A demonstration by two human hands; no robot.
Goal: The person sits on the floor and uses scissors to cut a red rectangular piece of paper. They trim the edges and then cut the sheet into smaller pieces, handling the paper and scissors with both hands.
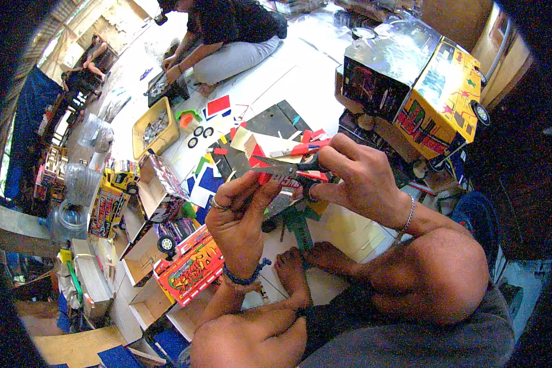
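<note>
Scissors closing on a pinched red sticker, frame centre

Left hand [239, 214] fingers pinch the small red printed paper sticker [275, 178]; right hand [356, 178] grips dark-handled metal scissors [288, 165], blades partly open, which could nick the nearby fingertips

This is looking like an informal craft workshop where cardboard toy trucks are being made on the floor [300, 73]. Finished painted model trucks [435, 98] are standing at the upper right, half-built cardboard boxes [150, 245] are lying at the lower left, and loose toy wheels [200, 136] and coloured paper scraps [218, 105] are lying near centre. Another person [227, 37] is sitting working at the top.
</note>
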